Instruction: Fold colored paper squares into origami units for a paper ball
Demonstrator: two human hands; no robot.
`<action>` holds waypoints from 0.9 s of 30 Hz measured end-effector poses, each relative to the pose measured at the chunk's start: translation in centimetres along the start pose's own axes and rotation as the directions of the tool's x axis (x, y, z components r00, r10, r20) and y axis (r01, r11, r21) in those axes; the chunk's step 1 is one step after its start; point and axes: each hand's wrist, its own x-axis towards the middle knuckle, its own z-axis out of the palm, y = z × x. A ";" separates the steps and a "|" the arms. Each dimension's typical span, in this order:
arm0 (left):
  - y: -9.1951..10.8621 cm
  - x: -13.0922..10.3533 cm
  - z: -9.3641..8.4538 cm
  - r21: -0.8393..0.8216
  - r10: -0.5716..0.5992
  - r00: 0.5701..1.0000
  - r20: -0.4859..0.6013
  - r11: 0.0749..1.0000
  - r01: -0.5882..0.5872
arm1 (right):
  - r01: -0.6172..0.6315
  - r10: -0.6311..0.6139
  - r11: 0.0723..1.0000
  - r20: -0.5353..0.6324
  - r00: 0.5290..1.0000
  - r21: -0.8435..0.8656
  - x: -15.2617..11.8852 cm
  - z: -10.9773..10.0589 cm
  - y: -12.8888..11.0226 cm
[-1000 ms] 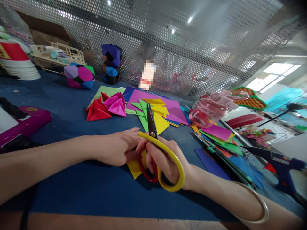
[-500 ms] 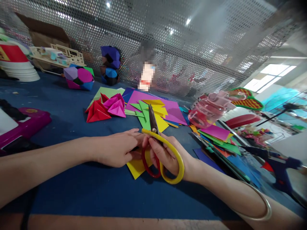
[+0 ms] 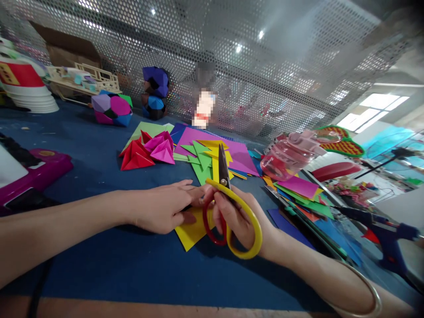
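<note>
My right hand [image 3: 243, 216] is closed on a pair of scissors [image 3: 250, 221] with one yellow and one red handle loop. Their dark blades are together and point away from me. A yellow sheet of paper [image 3: 188, 236] lies on the table below both hands. My left hand [image 3: 164, 206] is bent over its left part, with fingers and thumb on the paper, and its fingertips meet those of my right hand. Beyond the hands lie green paper pieces [image 3: 200, 161] and yellow cut pieces [image 3: 215, 167]. Red folded paper [image 3: 135, 153] and pink folded paper [image 3: 162, 148] sit left of these.
A hot glue gun [image 3: 387, 234] lies at right, near stacked coloured paper [image 3: 298, 185] and a pink bottle [image 3: 286, 154]. At left is a purple device [image 3: 43, 172]. Paper balls [image 3: 112, 108] and a wooden model [image 3: 86, 81] stand before the perforated metal screen [image 3: 238, 66].
My right hand has slid a little to the right with the scissors, and more of the yellow paper shows. My left hand has stayed almost in place.
</note>
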 end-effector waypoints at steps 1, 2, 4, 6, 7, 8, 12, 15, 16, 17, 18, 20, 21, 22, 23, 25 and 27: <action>0.1 0.0 -0.1 -0.031 0.019 1.000 -0.003 0.999 -0.019 | 0.002 -0.002 1.000 0.007 1.000 0.016 -0.1 0.5 -0.5; 0.1 0.1 -0.1 -0.063 0.032 0.999 0.004 0.998 -0.032 | -0.016 0.014 0.998 0.028 1.000 0.060 -0.1 0.9 -1.0; 0.1 0.1 -0.1 -0.087 0.055 0.998 0.004 0.995 -0.055 | -0.060 0.047 0.985 0.079 0.996 0.160 0.0 1.7 -1.7; 0.0 0.2 0.0 -0.053 0.045 0.999 -0.003 0.998 -0.045 | -0.082 0.063 0.979 0.105 0.992 0.188 0.2 2.1 -2.0; -0.1 0.2 0.1 -0.033 0.031 1.000 -0.005 0.999 -0.031 | -0.083 0.063 0.979 0.108 0.992 0.189 0.3 2.2 -2.0; -0.2 0.2 0.2 -0.017 0.019 1.000 -0.010 1.000 -0.019 | -0.080 0.060 0.979 0.110 0.992 0.185 0.3 2.3 -1.9; -0.4 0.1 0.4 -0.004 0.034 0.999 -0.036 0.999 -0.034 | -0.049 0.033 0.989 0.118 0.992 0.140 0.4 2.2 -1.5; -0.4 0.1 0.4 -0.016 0.049 0.998 -0.034 0.999 -0.049 | -0.012 -0.005 0.994 0.153 0.988 0.107 0.3 1.9 -1.4; -0.4 0.1 0.4 -0.023 0.052 0.998 -0.034 0.998 -0.053 | -0.001 -0.015 0.995 0.165 0.986 0.098 0.4 1.8 -1.4; -0.4 0.1 0.5 -0.033 0.056 0.998 -0.039 0.998 -0.057 | 0.005 -0.019 0.996 0.172 0.985 0.084 0.4 1.6 -1.4; -0.4 0.1 0.5 -0.044 0.064 0.997 -0.044 0.997 -0.066 | 0.007 -0.019 0.998 0.176 0.984 0.065 0.5 1.4 -1.3; -0.3 0.2 0.4 -0.068 0.075 0.997 -0.037 0.995 -0.077 | 0.008 -0.010 1.000 0.167 0.986 0.016 0.7 0.9 -1.1; -0.2 0.2 0.4 -0.078 0.073 0.997 -0.024 0.994 -0.074 | 0.007 -0.005 1.000 0.164 0.986 -0.012 0.7 0.6 -1.0; -0.1 0.3 0.3 -0.084 0.065 0.998 -0.007 0.994 -0.065 | 0.013 -0.007 0.999 0.162 0.987 -0.036 0.7 0.4 -1.0; 0.0 0.3 0.2 -0.086 0.052 0.999 0.010 0.995 -0.051 | 0.024 -0.015 0.998 0.156 0.988 -0.054 0.6 0.3 -0.9; 0.2 0.3 0.0 -0.082 0.023 0.999 0.024 0.996 -0.021 | 0.043 -0.035 0.997 0.136 0.990 -0.060 0.3 0.3 -1.0; 0.2 0.2 0.0 -0.067 0.034 0.999 0.001 0.997 -0.034 | 0.051 -0.049 0.998 0.108 0.993 -0.020 -0.1 0.8 -1.4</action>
